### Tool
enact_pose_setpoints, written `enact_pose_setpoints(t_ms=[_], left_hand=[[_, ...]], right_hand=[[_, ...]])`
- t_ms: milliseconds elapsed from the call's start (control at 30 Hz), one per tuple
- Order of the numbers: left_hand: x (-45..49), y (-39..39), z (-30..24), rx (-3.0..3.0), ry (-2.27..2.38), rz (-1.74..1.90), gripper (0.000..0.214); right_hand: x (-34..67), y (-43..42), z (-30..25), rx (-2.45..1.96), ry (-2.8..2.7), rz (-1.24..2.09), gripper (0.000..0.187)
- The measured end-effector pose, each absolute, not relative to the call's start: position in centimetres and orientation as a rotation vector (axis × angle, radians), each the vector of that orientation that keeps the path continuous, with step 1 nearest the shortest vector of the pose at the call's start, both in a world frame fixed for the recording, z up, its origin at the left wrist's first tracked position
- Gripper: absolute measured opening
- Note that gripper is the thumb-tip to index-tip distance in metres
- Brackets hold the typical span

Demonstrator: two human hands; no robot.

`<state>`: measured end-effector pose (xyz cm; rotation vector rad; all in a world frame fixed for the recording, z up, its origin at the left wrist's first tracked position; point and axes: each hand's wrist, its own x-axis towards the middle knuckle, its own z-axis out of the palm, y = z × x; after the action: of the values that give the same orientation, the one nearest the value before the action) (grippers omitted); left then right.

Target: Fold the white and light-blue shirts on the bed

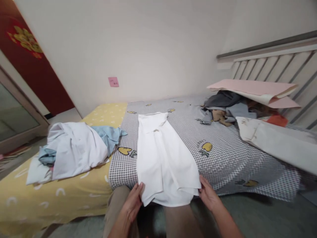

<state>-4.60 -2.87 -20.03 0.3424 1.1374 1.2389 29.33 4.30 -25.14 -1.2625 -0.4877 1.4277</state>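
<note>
A white garment (158,155), skirt-like with a narrow top and a wider hem, lies spread on the checked bed sheet (190,129). Its narrow end points toward the wall, and its hem hangs over the bed's front edge above my knees. My left hand (133,201) pinches the hem's left corner between thumb and fingers. At the right corner, my right hand (208,193) grips the fabric, with its fingertips partly hidden behind the cloth. Some folds run down the middle, and the hem is uneven.
Left, on a yellow sheet (71,195), sits a pile with a white shirt (76,148) and light blue clothing (109,135). To the right are dark and grey clothes (223,102), a pink sheet (257,87), a whitish flat piece (274,138) and a slatted headboard (277,69).
</note>
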Motion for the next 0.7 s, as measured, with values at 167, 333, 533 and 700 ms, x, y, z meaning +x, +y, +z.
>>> enact_pose_setpoints(t_ms=[167,333,533,700], left_hand=[[-3.9,-3.0,-19.3,0.374,1.084,1.261,0.045],[-3.4,-2.6,-18.5,0.47,1.047,1.248,0.04],[-3.0,-2.9,-17.9,0.469,1.071,1.174,0.053],[-2.9,-3.0,-15.5,0.496,1.159,1.244,0.035]], right_hand=[[29.2,3.2,-24.4,-1.21,-0.508,1.506,0.058],[29.1,2.7,-22.9,-1.193,-0.537,1.591,0.074],[28.3,3.7,-21.9,-1.262,-0.516,1.529,0.073],[26.9,3.0,-18.2,-1.227,-0.536,1.576,0.068]])
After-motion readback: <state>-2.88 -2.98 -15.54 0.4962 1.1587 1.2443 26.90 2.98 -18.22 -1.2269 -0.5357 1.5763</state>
